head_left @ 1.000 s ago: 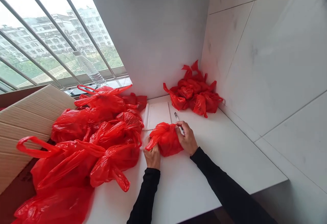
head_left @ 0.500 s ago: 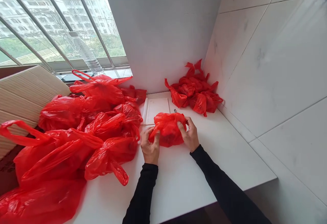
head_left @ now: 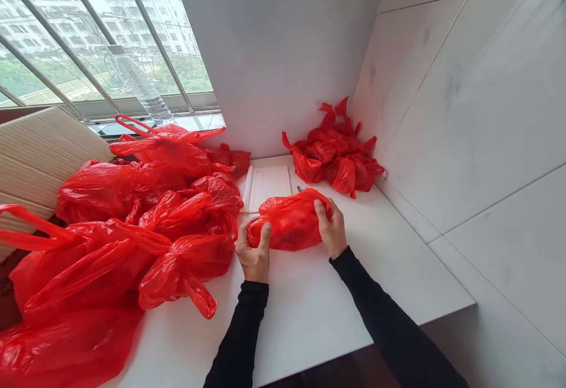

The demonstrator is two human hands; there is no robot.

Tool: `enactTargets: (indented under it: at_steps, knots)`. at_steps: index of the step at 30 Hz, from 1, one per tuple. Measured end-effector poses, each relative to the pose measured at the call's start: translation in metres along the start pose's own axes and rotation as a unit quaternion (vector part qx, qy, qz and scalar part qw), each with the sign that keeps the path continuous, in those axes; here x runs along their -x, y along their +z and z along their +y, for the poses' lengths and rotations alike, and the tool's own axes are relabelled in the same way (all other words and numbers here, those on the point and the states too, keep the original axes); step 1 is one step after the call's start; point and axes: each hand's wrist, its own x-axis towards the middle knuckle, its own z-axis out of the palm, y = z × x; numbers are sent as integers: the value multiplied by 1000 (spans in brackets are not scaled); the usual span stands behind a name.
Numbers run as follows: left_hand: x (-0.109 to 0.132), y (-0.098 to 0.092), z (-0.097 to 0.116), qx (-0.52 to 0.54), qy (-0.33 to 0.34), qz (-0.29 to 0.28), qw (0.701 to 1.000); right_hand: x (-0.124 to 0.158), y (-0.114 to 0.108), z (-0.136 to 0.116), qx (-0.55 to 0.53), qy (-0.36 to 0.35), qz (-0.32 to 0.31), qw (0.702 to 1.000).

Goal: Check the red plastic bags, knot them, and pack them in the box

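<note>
A red plastic bag [head_left: 292, 223] is held over the white table between my two hands. My left hand [head_left: 254, 252] grips its left end, thumb up along the near side. On the opposite end, my right hand [head_left: 331, 229] is closed around the plastic with the thumb on top. Something darker shows through the thin film, but I cannot make out what it is. Just behind the bag lies an open notebook [head_left: 269, 186] with writing on its page, its lower part covered by the bag. A pen [head_left: 299, 188] peeks out beside it.
Several filled red bags [head_left: 177, 217] crowd the left side, against an open cardboard box [head_left: 48, 158]. More crumpled red bags [head_left: 333, 155] lie in the back right corner by the tiled wall. A water bottle [head_left: 144, 84] stands at the barred window. The table's front edge [head_left: 318, 367] is near me.
My hands have moved farther apart, and the bag between them is stretched wider. The view has shifted slightly.
</note>
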Motion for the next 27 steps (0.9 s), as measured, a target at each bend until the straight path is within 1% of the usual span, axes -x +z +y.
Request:
enactTargets:
  at_steps: [4,6,7,8,9,10,11,12,13,14,15,16,19,21,24,27]
  knots:
    - [-2,-4,-11,4,-42,46,998,-4,-5,8,19,4,68,997]
    - [-4,-6,-16,29,-49,51,997,-2,-8,7,26,-10,104,994]
    - [-4,-6,-19,45,-52,47,997,2,-10,4,41,-39,125,991]
    - [-5,-6,-20,61,-55,42,996,6,-11,0,65,-87,142,984]
    - [-5,-5,-22,76,-57,37,995,12,-11,-6,97,-153,145,973]
    - [-5,-5,-23,90,-60,32,994,17,-11,-13,135,-229,124,956]
    - [-5,-4,-23,102,-62,28,992,22,-11,-20,177,-303,77,933]
    - [-5,-3,-24,111,-64,26,991,26,-9,-27,217,-358,14,908]
    - [-4,-3,-23,119,-65,24,990,28,-7,-33,253,-388,-51,885]
    - [-4,-3,-23,124,-65,24,990,28,-5,-38,289,-394,-106,866]
    - [-4,-3,-22,127,-63,26,990,28,-2,-42,328,-381,-143,853]
    - [-4,-4,-20,129,-59,27,990,26,0,-45,369,-355,-162,843]
    - [-5,-5,-17,130,-51,27,990,23,3,-51,474,-267,-197,816]
    - [-6,-5,-16,126,-45,25,991,26,3,-57,510,-233,-227,796]
    - [-8,-4,-17,107,-15,22,994,36,1,-67,516,-181,-283,788]
    - [-5,-5,-13,68,49,14,996,43,-2,-71,518,-123,-303,790]
